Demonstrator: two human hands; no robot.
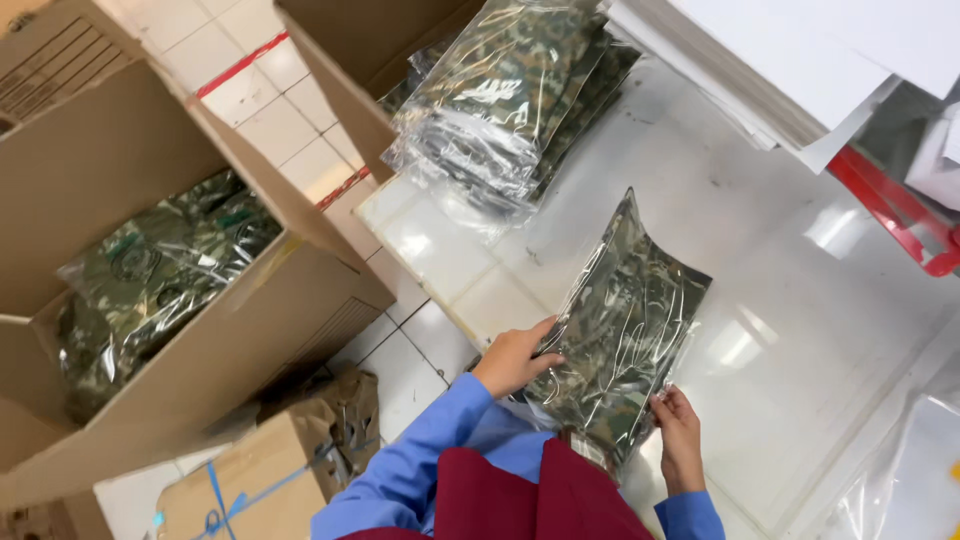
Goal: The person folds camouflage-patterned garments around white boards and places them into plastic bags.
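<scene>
- Centrally, a clear plastic bag (625,330) filled with a folded camouflage garment is seen lying on the white tabletop (800,330), close to the near edge.
- The bag's lower left edge is gripped by the left hand (515,358), whose fingers (545,362) are curled onto the plastic with the thumb laid over the top.
- The bag's lower right corner is pinched by the right hand (680,430); its fingers (664,402) are closed narrowly on the film.
- The far end of the bag is lifted slightly and curled, while the near end is held down at the hands.
- Both forearms are covered by blue sleeves, and a dark red garment is seen between them.
- A stack of similar bagged camouflage garments (510,95) is piled at the far left corner of the tabletop, well apart from the held bag.
- A pile of white sheets (790,70) is placed at the far right, beside a red frame (890,210).
- An open cardboard box (150,280) holding more bagged camouflage pieces is set on the tiled floor (270,110) to the left.
- A smaller carton bound with blue strapping (250,480) is seen below it, just beside the left sleeve.
</scene>
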